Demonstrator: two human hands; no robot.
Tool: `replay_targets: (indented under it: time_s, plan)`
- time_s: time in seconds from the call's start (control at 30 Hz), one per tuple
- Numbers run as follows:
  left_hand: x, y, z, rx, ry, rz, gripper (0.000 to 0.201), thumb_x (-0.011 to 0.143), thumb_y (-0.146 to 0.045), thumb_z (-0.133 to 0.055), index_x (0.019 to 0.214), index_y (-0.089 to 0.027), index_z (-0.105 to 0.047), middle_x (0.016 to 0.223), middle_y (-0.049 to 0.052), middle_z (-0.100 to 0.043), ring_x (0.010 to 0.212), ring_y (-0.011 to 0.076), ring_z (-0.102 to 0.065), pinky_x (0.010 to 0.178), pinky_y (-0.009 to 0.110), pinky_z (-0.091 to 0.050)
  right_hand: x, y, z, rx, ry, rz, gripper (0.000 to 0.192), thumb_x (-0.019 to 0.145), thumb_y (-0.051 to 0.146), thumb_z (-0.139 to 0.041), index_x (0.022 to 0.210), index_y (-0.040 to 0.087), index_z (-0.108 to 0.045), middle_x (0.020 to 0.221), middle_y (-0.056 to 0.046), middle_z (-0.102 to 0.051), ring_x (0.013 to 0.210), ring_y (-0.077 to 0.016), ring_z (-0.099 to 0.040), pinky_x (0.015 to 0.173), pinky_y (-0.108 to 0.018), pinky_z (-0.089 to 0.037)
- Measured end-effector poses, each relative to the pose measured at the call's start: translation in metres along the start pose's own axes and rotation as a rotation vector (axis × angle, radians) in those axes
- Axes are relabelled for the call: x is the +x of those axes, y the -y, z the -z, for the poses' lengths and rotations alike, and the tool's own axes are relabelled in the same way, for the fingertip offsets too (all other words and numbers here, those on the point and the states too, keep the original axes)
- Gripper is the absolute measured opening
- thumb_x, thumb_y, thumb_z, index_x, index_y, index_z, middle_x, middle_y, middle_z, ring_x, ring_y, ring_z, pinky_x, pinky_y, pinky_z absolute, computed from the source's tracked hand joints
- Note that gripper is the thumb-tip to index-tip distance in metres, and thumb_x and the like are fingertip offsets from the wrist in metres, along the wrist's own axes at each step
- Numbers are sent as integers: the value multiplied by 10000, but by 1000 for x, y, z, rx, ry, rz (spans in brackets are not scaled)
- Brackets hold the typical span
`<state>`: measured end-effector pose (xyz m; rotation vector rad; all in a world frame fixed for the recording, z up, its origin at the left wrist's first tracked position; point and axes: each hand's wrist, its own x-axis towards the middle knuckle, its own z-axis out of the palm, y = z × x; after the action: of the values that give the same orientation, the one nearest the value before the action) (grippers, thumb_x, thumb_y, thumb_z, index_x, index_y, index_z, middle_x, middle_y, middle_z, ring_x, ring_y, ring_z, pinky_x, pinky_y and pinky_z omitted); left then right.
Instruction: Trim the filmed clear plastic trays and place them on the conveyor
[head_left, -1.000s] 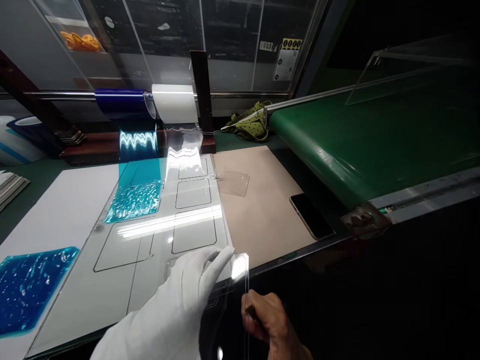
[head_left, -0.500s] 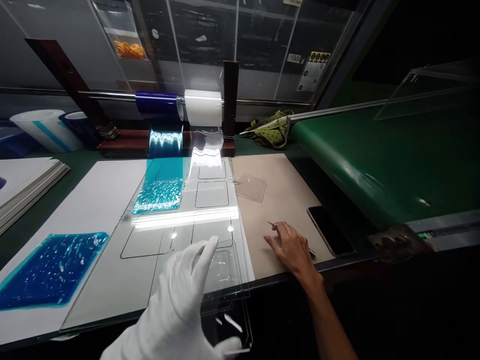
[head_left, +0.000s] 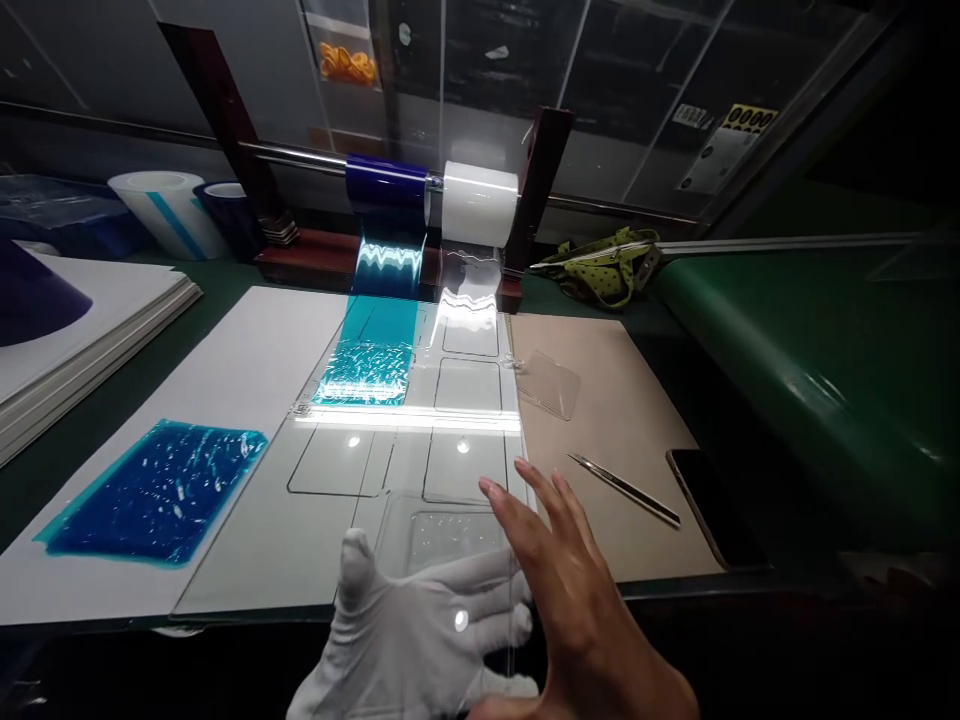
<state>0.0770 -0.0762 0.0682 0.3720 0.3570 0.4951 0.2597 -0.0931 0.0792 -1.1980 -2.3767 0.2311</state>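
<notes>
My left hand [head_left: 420, 630], in a white glove, is at the front edge of the bench with its fingers spread. A clear plastic panel [head_left: 450, 530] lies over its palm, and the glove shows through. My right hand [head_left: 574, 590], bare, is beside the panel's right edge, thumb and fingers apart; whether it touches the panel I cannot tell. Beyond both hands, a large clear sheet [head_left: 247, 560] marked with dark rounded outlines lies on the bench. To the right, a slim pointed metal tool [head_left: 626, 490], possibly tweezers, lies on brown board [head_left: 600, 380].
A phone [head_left: 712, 510] lies at the right. Blue film [head_left: 394, 190] and clear film [head_left: 480, 205] hang from rolls on a rod at the back. A blue film piece [head_left: 161, 490] lies left, near stacked white sheets [head_left: 112, 310]. A green pouch [head_left: 600, 270] sits behind.
My right hand has let go of the slim metal tool on the brown board and come left to the clear panel. My left hand has turned, its palm now behind the panel.
</notes>
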Motion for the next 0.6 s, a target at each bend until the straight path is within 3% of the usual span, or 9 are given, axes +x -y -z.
replay_targets:
  time_s: [0.13, 0.27, 0.43, 0.6]
  plan:
    - [-1, -9, -2, -29, 25, -33, 1291, 428, -1010, -355, 1328, -91, -468, 1327, 240, -507, 1292, 422, -428, 985, 626, -394, 13, -2, -11, -8, 58, 21, 1164, 704, 582, -697, 1519, 60, -50, 1437, -228, -434, 1421, -433, -168, 1085, -724, -106]
    - [6, -2, 7, -80, 32, -62, 1176, 533, -968, -377, 1368, -140, -411, 1363, 214, -481, 1290, 401, -433, 985, 622, -394, 21, -1, -13, -49, 101, 36, 1095, 746, 521, -654, 1511, 31, -41, 1461, -216, -407, 1438, -399, -130, 1106, -703, -46]
    - [10, 4, 23, -142, 58, -51, 627, 869, -608, -485, 1334, -189, -445, 1373, 135, -478, 1217, 291, -499, 1024, 558, -391, 34, -8, -8, -118, 115, -38, 1010, 736, 402, -639, 1495, 19, -94, 1469, -207, -392, 1421, -379, -192, 1110, -704, -84]
    - [-4, 16, 35, -192, 99, 0, 447, 891, -416, -565, 1267, -182, -503, 1321, 109, -509, 1162, 269, -527, 969, 521, -453, 48, -42, -14, -210, 107, -93, 986, 764, 425, -651, 1500, 59, -106, 1490, -180, -361, 1420, -337, -205, 1131, -677, -27]
